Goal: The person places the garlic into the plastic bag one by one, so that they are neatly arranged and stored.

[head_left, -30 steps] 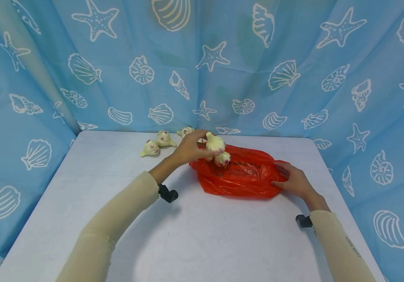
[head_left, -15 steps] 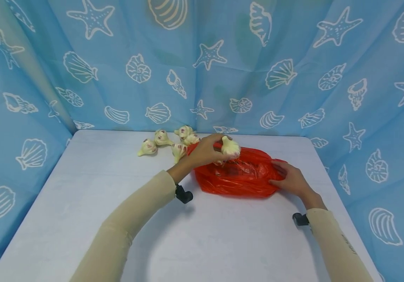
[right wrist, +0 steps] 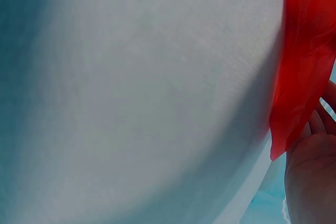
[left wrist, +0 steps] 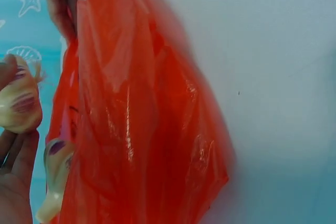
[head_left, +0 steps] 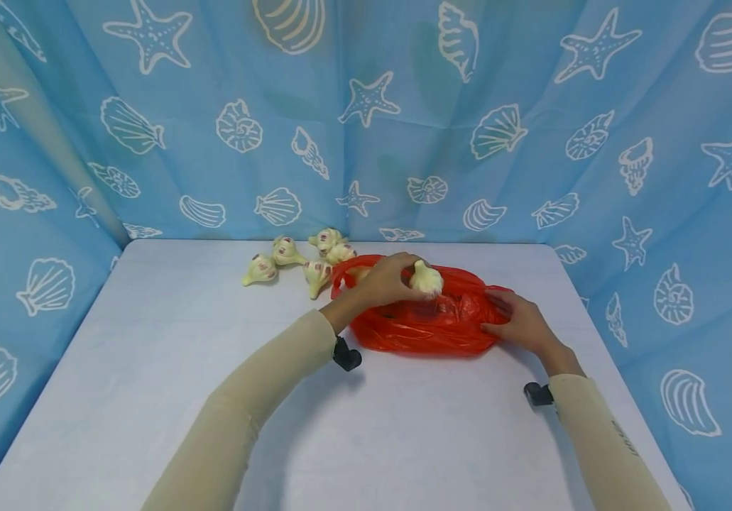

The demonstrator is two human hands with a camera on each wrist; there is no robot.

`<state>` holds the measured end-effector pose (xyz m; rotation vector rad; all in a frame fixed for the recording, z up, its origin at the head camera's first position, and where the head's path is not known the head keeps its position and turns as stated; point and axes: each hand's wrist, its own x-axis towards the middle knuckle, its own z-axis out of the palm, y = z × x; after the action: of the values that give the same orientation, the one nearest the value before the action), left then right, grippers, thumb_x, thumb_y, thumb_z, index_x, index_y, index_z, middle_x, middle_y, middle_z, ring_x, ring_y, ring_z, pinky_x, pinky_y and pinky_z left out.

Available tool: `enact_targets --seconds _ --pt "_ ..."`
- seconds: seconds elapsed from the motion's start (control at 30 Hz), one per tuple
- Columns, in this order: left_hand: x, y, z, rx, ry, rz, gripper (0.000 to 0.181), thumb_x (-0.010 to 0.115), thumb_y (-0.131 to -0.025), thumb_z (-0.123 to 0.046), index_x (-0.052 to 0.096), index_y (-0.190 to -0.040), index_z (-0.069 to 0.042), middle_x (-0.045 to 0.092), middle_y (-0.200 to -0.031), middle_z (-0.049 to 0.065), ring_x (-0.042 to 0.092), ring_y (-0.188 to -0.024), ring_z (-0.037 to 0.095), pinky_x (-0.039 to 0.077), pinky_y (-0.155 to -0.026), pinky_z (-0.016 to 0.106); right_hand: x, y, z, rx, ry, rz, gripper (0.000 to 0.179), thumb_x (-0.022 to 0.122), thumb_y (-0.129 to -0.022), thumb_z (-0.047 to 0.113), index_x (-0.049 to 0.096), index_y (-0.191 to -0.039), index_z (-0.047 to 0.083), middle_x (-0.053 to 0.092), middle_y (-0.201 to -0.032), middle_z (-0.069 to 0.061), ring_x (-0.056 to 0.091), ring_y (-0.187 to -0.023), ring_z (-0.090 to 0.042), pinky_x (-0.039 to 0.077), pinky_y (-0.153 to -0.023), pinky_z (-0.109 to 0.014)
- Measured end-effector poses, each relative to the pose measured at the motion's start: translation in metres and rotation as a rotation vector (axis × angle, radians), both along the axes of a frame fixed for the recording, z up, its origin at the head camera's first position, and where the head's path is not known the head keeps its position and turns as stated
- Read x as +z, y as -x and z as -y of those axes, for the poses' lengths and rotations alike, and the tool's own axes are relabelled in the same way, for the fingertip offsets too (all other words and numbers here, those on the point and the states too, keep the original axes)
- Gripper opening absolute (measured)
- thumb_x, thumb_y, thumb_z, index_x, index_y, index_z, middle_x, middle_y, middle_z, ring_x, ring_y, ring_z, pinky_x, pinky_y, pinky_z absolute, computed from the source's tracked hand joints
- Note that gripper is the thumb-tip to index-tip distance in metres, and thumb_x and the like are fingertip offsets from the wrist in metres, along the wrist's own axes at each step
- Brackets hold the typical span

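My left hand [head_left: 386, 280] pinches a garlic bulb [head_left: 427, 279], whitish with purple patches, over the mouth of a red plastic bag [head_left: 426, 342]. In the left wrist view that same bulb [left wrist: 20, 103] sits between thumb and fingers. Below it a second garlic bulb [left wrist: 58, 174] shows at the bag's opening, its stem pointing down in that view. My right hand [head_left: 524, 323] grips the bag's right end between thumb and fingers; the right wrist view shows the palm [right wrist: 315, 171] beside the red plastic. Much of the bag's inside is hidden by the left hand and the folds.
Several more garlic bulbs [head_left: 317, 275] lie on the white table [head_left: 212, 369] left of the bag, towards the back. One pale bulb [head_left: 358, 272] shows by the bag's left handle loop. A blue curtain [head_left: 314, 85] with shell prints hangs around the table's back and sides.
My left hand has moved right with the garlic bulb, from the bag's left end to over its middle, uncovering bulbs on the table. My right hand keeps its grip on the bag.
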<state>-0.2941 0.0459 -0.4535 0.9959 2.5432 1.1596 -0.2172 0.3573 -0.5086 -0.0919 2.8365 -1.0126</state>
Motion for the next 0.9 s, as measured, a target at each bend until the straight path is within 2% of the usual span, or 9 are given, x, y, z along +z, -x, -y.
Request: enact_targets --seconds 0.27,0.53,0.9 --pt "-0.006 0.001 -0.006 -0.104 0.046 -0.041 0.052 0.082 -0.078 -0.035 0.062 -0.123 -0.018 0.060 -0.120 -0.004 0.052 -0.108 0.012 0.048 -0.092 0.027 0.000 0.001 -0.001 -0.004 0.001 -0.001 0.091 0.087 -0.073 0.024 0.038 -0.149 0.014 0.043 -0.147 -0.015 0.039 -0.133 -0.039 0.050 -0.090 -0.050" --pt "-0.003 0.003 -0.014 -0.146 0.089 -0.077 0.053 0.083 -0.077 -0.032 0.060 -0.123 -0.016 0.058 -0.120 -0.002 0.051 -0.107 0.011 0.047 -0.091 0.024 0.000 0.000 0.000 -0.015 -0.003 0.006 0.091 0.088 -0.072 0.025 0.039 -0.148 0.015 0.043 -0.146 -0.014 0.039 -0.133 -0.039 0.052 -0.088 -0.049" --pt "-0.008 0.010 -0.019 -0.158 0.134 -0.128 0.053 0.082 -0.078 -0.033 0.059 -0.123 -0.015 0.058 -0.116 -0.003 0.051 -0.102 0.010 0.049 -0.089 0.024 0.000 -0.002 0.001 -0.014 -0.005 -0.006 0.092 0.088 -0.072 0.025 0.038 -0.149 0.016 0.044 -0.147 -0.013 0.040 -0.133 -0.037 0.051 -0.090 -0.048"
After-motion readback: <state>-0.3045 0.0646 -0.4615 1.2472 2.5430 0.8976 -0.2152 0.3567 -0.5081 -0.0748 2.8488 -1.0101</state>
